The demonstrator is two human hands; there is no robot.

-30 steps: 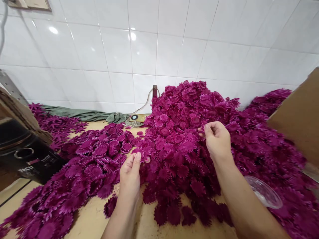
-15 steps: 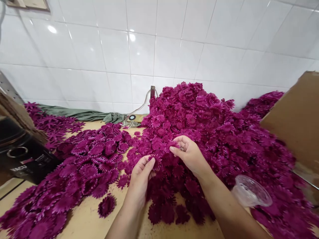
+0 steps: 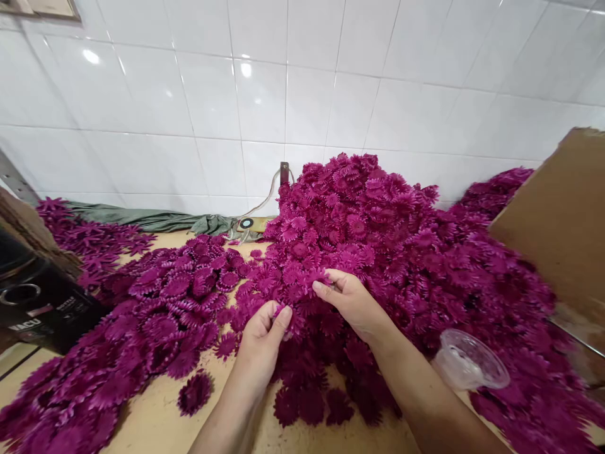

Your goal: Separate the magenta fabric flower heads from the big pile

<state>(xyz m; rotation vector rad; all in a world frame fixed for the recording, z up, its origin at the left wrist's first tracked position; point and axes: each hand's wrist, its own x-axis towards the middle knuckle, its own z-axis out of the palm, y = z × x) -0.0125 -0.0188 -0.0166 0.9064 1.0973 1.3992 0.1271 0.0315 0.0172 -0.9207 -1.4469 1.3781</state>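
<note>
A tall heap of magenta fabric flower heads fills the middle and right of the wooden tabletop. My left hand pinches a small flower piece between thumb and fingers at the heap's near edge. My right hand is closed on another flower piece just to the right, the two hands almost touching. A flatter spread of the same flowers lies to the left.
A clear plastic cup lies tipped on the flowers by my right forearm. A brown cardboard flap stands at the right. A black box sits at the left edge. Green cloth and a cable lie along the white tiled wall.
My right hand has come down from higher on the heap toward my left hand, carrying a flower piece. My left hand has stayed at the heap's near edge, still pinching its piece.
</note>
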